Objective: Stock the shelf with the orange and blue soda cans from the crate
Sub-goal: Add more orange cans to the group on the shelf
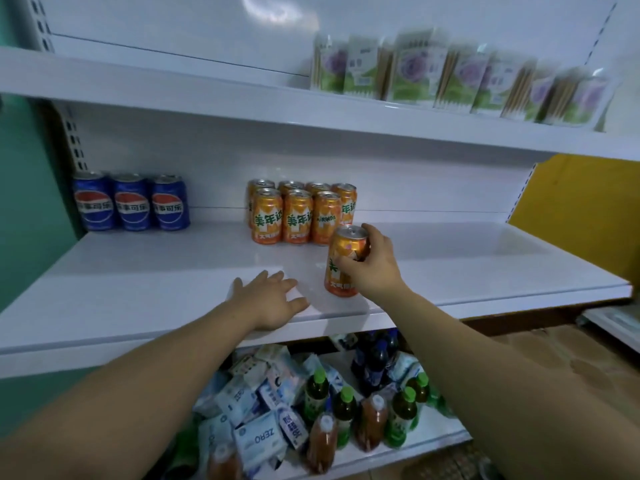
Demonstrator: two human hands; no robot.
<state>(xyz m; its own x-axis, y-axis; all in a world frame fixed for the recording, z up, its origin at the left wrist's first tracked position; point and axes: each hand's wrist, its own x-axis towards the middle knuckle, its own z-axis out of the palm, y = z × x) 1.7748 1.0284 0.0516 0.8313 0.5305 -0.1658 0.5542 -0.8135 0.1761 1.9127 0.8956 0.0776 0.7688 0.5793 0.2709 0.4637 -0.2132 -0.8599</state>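
Clasping an orange can (341, 285) on the shelf (138, 289), right grip (374, 268); left grip (270, 301) flat, uncurled, beside it.

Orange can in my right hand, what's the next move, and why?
Probably push it back to the right end of the front row. The right hand grips the orange can upright near the shelf edge, and the orange cluster shows four cans behind but three in front.

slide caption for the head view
Right hand grips an orange can; left hand lies flat on the shelf.
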